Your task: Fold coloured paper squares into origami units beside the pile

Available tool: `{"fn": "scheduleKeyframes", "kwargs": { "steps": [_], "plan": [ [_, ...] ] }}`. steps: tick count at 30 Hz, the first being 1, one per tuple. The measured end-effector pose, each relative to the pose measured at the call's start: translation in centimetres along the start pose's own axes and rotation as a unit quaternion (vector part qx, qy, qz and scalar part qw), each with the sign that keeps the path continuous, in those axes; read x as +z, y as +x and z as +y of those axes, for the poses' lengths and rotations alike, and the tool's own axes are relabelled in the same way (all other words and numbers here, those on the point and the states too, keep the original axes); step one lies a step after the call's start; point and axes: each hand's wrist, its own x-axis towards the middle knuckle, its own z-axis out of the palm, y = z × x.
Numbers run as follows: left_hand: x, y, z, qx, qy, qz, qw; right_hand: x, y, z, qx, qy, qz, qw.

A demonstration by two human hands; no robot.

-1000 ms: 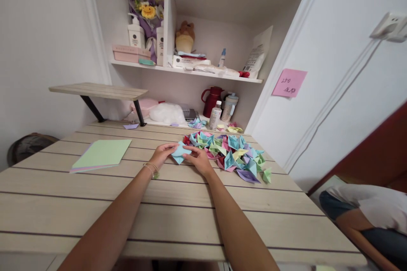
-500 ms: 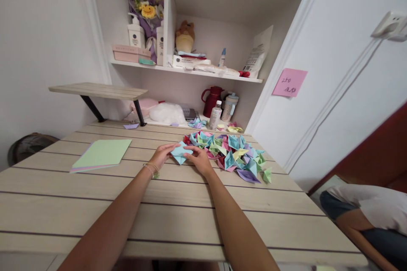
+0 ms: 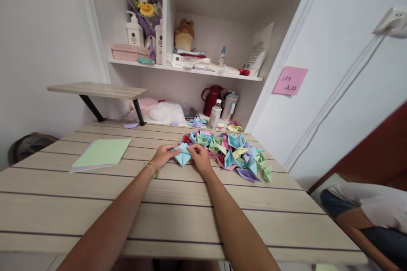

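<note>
Blue paper: folded, just below the centre of the frame, between my two hands (image 3: 183, 159), one pointed corner aimed at the bottom edge.
Left hand: on the paper's left side (image 3: 164, 155), my thumb and fingers closed on its upper left edge; the fingertips behind are partly hidden.
Right hand: on the paper's right side (image 3: 200, 158), my thumb and finger pinched together at its upper right edge.
Nearer hand: neither, since both touch it; from my left grip the paper lies rightward, from my right grip leftward and slightly down the frame.
Long axis: I can't tell a clear one; the point runs down the frame, across the line between my hands.
Folded-paper pile: right of centre (image 3: 229, 161), just beside my right hand.
Green-topped sheets: left of centre (image 3: 101, 153), well apart from my left hand.
</note>
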Motion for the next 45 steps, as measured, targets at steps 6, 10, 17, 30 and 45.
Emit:
{"fn": "scheduleKeyframes", "kwargs": {
  "steps": [6, 10, 17, 30, 45],
  "plan": [
    [-0.48, 0.60, -0.73, 0.005, -0.062, 0.010, 0.998, -0.05, 0.16, 0.33, 0.001, -0.007, -0.024, 1.000],
    [-0.31, 0.55, -0.85, -0.009, -0.098, 0.043, 0.994, -0.16, 0.33, 0.43, 0.012, 0.040, 0.014, 0.999],
    [-0.27, 0.43, -0.82, -0.004, -0.104, 0.073, 0.992, -0.46, 0.40, 0.08, 0.024, 0.075, 0.018, 0.997],
    [-0.08, 0.30, -0.61, 0.010, -0.011, 0.010, 1.000, -0.33, 0.27, 0.00, 0.078, 0.164, 0.012, 0.983],
    [-0.10, 0.29, -0.44, 0.008, -0.015, 0.073, 0.997, 0.10, 0.29, -0.29, 0.070, 0.190, 0.008, 0.979]
  ]
}}
